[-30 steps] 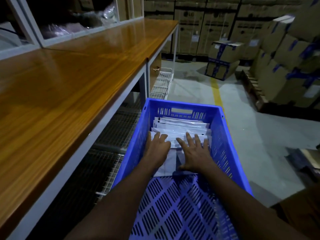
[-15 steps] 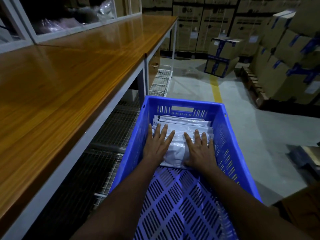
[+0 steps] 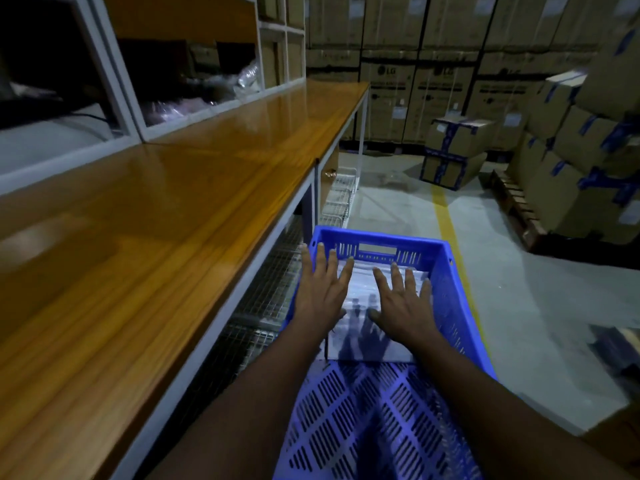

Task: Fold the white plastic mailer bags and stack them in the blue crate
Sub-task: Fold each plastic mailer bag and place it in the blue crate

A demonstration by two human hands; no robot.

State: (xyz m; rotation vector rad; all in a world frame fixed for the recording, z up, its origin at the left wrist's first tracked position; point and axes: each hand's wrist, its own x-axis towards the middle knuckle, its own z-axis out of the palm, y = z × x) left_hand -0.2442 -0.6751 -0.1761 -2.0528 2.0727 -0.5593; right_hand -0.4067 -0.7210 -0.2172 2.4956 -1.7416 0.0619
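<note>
Two hands, the left hand (image 3: 320, 292) and right hand (image 3: 403, 306), are flat with fingers straight and spread, gripping nothing, over the white mailer bags (image 3: 367, 344). The bags form a glossy, slightly crumpled stack at the far end of the blue crate (image 3: 453, 271), with finger shadows across the top one. Compared with half a second ago, both hands sit nearer the far wall, and the left fingertips overlap the rim beside the wooden bench (image 3: 173, 220).
</note>
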